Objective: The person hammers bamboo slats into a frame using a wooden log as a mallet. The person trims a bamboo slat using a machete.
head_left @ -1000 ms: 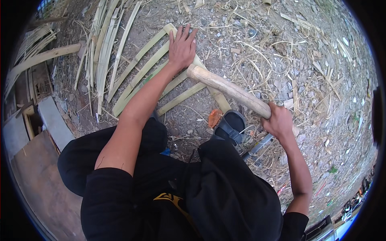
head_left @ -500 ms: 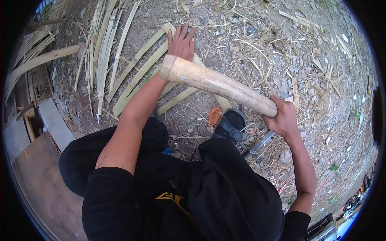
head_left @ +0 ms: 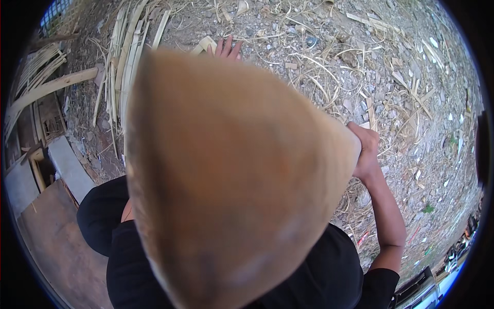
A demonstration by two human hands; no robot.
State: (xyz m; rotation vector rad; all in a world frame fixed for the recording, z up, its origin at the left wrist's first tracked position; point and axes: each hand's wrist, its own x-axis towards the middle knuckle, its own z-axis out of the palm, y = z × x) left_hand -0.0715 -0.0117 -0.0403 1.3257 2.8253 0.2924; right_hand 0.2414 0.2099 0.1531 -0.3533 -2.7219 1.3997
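A thick pale wooden club [head_left: 231, 154] rises close to the camera, its broad blurred end filling the middle of the view. My right hand [head_left: 367, 152] is wrapped around its narrower end at the right. Beyond the club, the fingers of my left hand [head_left: 225, 49] show spread and flat, beside the corner of a folded pale bamboo strip [head_left: 205, 45]. The rest of that hand, most of the left forearm and the strips below it are hidden behind the club.
Long split bamboo strips [head_left: 123, 56] lie at the upper left. A curved bamboo piece [head_left: 56, 87], a grey board [head_left: 69, 167] and a brown sheet [head_left: 62, 242] are at the left. Curly shavings [head_left: 319, 72] litter the stony ground.
My right hand has swung the far end of the club up toward the camera, so it covers my left arm, the strips and my foot. The left hand stays in nearly the same place.
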